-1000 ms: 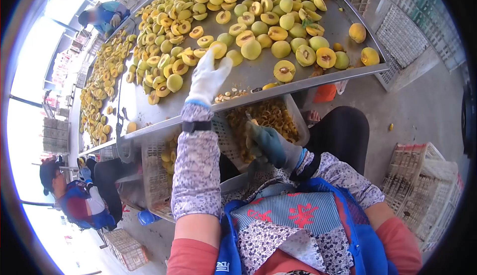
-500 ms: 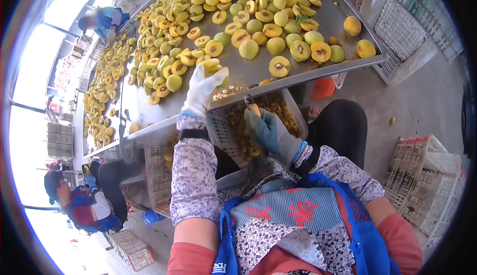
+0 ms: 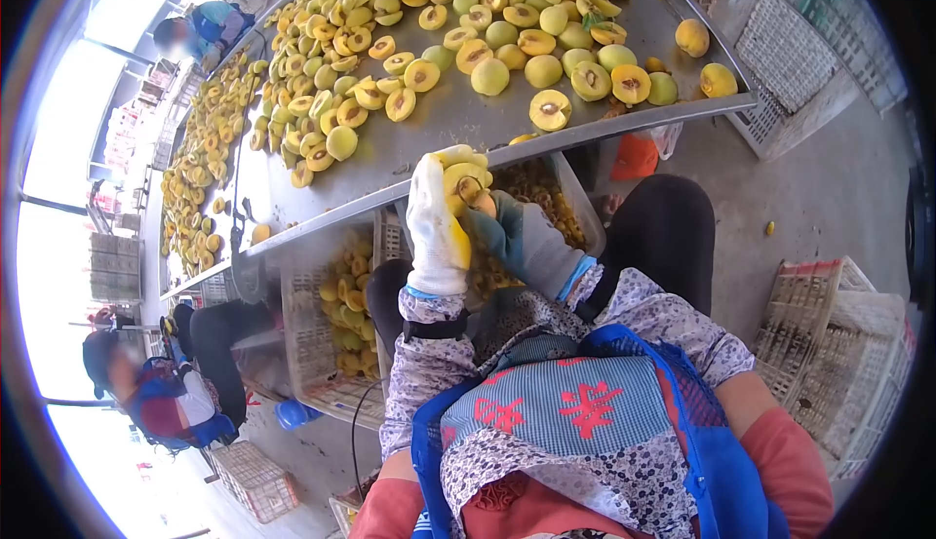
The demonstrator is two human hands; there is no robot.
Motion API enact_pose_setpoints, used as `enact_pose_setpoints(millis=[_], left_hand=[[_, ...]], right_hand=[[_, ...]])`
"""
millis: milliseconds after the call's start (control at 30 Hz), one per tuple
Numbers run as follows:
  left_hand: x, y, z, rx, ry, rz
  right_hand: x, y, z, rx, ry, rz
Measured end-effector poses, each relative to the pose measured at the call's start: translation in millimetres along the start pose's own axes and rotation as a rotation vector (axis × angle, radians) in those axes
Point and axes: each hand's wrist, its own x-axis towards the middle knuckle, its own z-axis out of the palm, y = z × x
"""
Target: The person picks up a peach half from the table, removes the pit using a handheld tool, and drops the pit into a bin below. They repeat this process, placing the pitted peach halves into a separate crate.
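Note:
My left hand, in a white glove stained yellow, is closed around a yellow peach half just over the table's front edge. The cut face with its brown centre is turned toward my right hand. That hand, in a grey and teal glove, grips a pitting tool by its wooden handle. The tool's metal head meets the cut face and is mostly hidden there. Under both hands stands a crate holding brownish-yellow scraps.
Many halved peaches cover the metal table. To the left below it, a crate holds more peach halves. Stacked crates stand at right. Two people sit on the left side. An orange-red object is under the table.
My left hand has come back from the tabletop toward me with the peach half. The tool in my right hand, held apart before, now meets the fruit.

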Motion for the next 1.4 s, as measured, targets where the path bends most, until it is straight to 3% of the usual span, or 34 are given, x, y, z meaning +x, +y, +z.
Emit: enact_pose_setpoints(millis=[33, 133, 167, 200, 233, 300, 367, 433, 467, 533, 633, 733, 800, 867, 933, 967, 1033, 1133, 1200, 1233, 1267, 1300, 1333, 1400], left_hand=[[0.0, -0.8, 0.3, 0.299, 0.005, 0.241], [-4.3, -1.7, 1.4, 0.294, -0.020, 0.284], [-7.2, -0.5, 4.8, 0.294, -0.023, 0.282], [-10.2, 1.9, 10.8, 0.153, 0.018, 0.194], [-11.4, 3.2, 14.9, 0.011, 0.059, 0.106], [-11.9, 3.1, 18.2, 0.019, 0.074, 0.100], [-15.9, 2.6, 20.2, 0.029, 0.090, 0.091], [-17.7, 0.6, 21.9, -0.491, 0.168, -0.287], [-16.7, 3.9, 21.0, -0.491, 0.166, -0.289], [-14.2, 13.4, 17.9, -0.639, 0.166, -0.530], [-14.6, 12.5, 17.1, -0.698, 0.164, -0.579], [-13.3, 13.0, 9.6, -0.651, 0.091, -0.514], [-13.8, 8.7, 4.5, -0.658, 0.043, -0.522], [-13.6, 2.5, 1.2, -0.666, -0.011, -0.530], [-16.6, -5.3, -0.4, -0.674, -0.101, -0.401], [-16.5, -6.3, 0.1, -0.833, -0.074, -0.502], [-15.2, -3.6, 4.2, -0.866, 0.000, -0.582], [-15.5, 5.2, 8.5, -0.914, 0.121, -0.704], [-18.1, 16.6, 5.5, -0.854, 0.150, -0.738], [-17.2, 10.8, 0.9, -0.942, 0.191, -0.773], [-15.2, 2.9, -5.5, -1.029, 0.232, -0.807], [-14.1, -0.5, -12.7, -1.051, 0.308, -0.801], [-14.5, -3.3, -20.2, -1.045, 0.375, -0.760], [-20.6, -22.9, -47.5, -0.951, 0.369, -0.565]], right_hand=[[0.2, -1.2, -0.9, 0.001, 0.000, 0.002], [-0.4, 0.6, -1.7, -0.041, -0.024, 0.041], [-0.9, 3.0, 1.0, 0.153, -0.043, 0.037], [-1.2, 3.2, 3.3, 0.347, -0.061, 0.031], [-2.0, 2.1, 4.3, 0.348, -0.057, 0.031], [-4.7, -4.6, 4.7, 0.411, -0.107, 0.155], [-6.8, 0.7, 11.8, 0.425, -0.079, 0.150], [-5.7, 3.6, 13.0, 0.440, -0.048, 0.138], [-6.4, 4.8, 11.6, 0.334, -0.068, 0.130], [-8.7, 9.7, 10.9, 0.228, -0.088, 0.126], [-7.9, 20.6, 13.6, 0.123, -0.091, 0.057], [-11.2, 8.4, 8.7, 0.333, -0.130, 0.107], [-11.0, -35.8, -16.0, 0.504, -0.395, 0.595], [-9.6, -31.1, -18.0, 0.664, -0.501, 0.694], [-9.2, -20.0, -17.2, 0.824, -0.608, 0.800], [-8.1, -14.8, -15.4, 0.951, -0.671, 0.792], [-7.8, -9.9, -14.8, 1.078, -0.736, 0.778], [-8.9, -24.9, -19.7, 0.865, -0.623, 0.742], [-8.5, -34.3, -21.2, 0.401, -0.540, 0.661], [-9.2, -17.6, -13.9, 0.401, -0.548, 0.661], [-10.1, 13.2, -1.8, 0.169, -0.490, 0.377], [-10.3, 20.4, 4.1, -0.059, -0.422, 0.089], [-11.9, 25.7, 2.9, -0.059, -0.425, 0.085], [-13.1, 15.0, -2.8, -0.427, -0.400, 0.108]])
